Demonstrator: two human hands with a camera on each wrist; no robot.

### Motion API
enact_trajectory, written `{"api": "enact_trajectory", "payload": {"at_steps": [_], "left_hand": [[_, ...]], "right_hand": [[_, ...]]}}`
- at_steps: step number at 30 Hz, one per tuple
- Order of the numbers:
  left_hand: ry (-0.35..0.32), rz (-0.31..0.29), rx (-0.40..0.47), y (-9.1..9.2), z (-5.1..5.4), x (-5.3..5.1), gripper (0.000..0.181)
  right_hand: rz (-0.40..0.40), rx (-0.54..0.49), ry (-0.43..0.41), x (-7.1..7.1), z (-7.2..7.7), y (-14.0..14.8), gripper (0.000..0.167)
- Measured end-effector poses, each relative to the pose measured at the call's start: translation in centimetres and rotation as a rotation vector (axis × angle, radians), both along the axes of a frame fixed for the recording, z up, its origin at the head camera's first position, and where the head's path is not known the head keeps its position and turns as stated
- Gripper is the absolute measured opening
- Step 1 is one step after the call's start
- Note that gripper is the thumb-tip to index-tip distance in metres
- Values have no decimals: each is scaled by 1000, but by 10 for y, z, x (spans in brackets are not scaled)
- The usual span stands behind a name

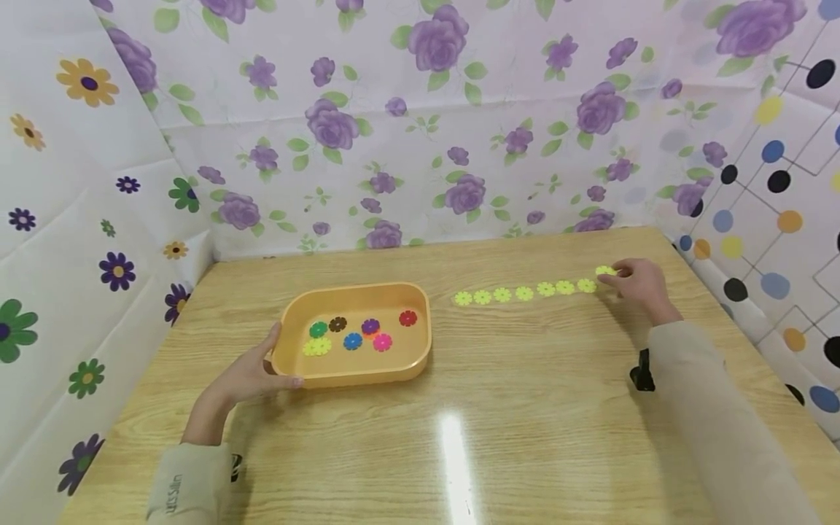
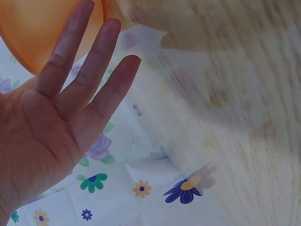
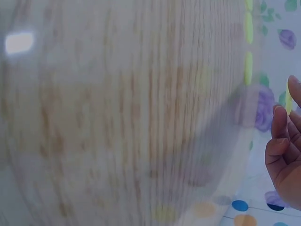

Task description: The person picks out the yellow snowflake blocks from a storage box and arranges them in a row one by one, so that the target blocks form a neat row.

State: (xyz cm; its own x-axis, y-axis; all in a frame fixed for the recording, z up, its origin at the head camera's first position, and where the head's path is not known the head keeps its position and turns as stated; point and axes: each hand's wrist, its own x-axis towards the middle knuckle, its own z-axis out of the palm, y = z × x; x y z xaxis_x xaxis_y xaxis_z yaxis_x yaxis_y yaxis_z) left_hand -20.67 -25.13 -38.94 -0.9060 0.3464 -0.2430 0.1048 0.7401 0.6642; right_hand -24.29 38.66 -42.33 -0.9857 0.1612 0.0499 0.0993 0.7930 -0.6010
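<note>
My right hand (image 1: 642, 286) pinches a yellow snowflake disc (image 1: 605, 270) between thumb and fingers, just above the tabletop. In the right wrist view the disc (image 3: 289, 96) shows edge-on at the fingertips. Left of it, several matching yellow discs (image 1: 523, 293) lie in a row on the table. My left hand (image 1: 248, 375) rests against the near left corner of an orange plastic basin (image 1: 387, 376), its thumb along the front wall. The left wrist view shows three straight, spread fingers (image 2: 104, 42) by the basin's side. Inside lie yellow discs (image 1: 318, 346) and single discs of other colours.
A wooden table (image 1: 525, 430) carries everything. Flowered sheeting (image 1: 387, 175) rises behind it, with patterned sheets (image 1: 774, 219) at right and left. Black straps (image 1: 643, 372) show at both wrists. A bright reflection lies on the front of the tabletop.
</note>
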Motion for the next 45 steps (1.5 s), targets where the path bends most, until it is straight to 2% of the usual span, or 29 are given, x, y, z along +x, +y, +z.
{"api": "enact_trajectory", "payload": {"at_steps": [13, 21, 26, 33, 40, 45], "left_hand": [[7, -17, 45, 3, -1, 1, 113], [6, -22, 50, 1, -4, 0, 113], [3, -18, 56, 0, -5, 0, 113], [9, -17, 44, 0, -4, 1, 113], [1, -12, 50, -1, -3, 1, 113], [5, -12, 45, -1, -2, -1, 113]], "right_hand": [[-20, -1, -45, 6, -5, 8, 56], [-31, 41, -39, 6, -20, 14, 57], [-68, 43, -11, 5, -23, 12, 55], [-109, -6, 13, 1, -10, 1, 48], [-48, -22, 97, 0, 9, -23, 39], [11, -83, 130, -2, 17, -40, 37]]}}
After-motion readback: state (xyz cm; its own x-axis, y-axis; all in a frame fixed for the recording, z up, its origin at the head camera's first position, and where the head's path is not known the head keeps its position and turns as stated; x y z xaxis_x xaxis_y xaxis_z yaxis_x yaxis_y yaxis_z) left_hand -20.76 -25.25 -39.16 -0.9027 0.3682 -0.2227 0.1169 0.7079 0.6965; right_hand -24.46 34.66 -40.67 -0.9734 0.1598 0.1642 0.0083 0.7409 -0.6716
